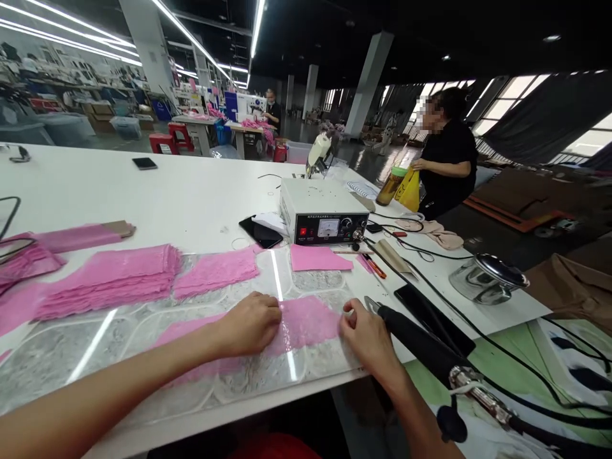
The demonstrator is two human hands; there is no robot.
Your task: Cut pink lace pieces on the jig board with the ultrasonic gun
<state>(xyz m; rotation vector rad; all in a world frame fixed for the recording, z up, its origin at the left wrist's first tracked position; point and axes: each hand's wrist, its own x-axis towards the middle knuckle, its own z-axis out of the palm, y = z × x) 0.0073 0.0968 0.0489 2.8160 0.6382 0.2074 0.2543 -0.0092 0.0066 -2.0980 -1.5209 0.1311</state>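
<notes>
A thin pink fabric piece [310, 322] lies on the glossy grey marble-patterned mat [119, 341] in front of me. My left hand [253, 323] rests on this fabric with curled fingers, gripping it near its middle. At the right end of the same piece, my right hand [366, 335] pinches the edge between thumb and forefinger. Just right of that hand lies a black-handled tool [415, 341] with a metal tip and a cable. Beyond the hands sit a small pink fabric stack [217, 273] and a darker pink piece [319, 257].
A thick pink fabric stack [115, 277] lies to the left. Behind the mat stands a control box [329, 213] with a dial. Cables, a lidded glass pot [488, 280], a bottle [391, 186] and a phone [144, 163] share the table. A person [449, 153] stands at the right.
</notes>
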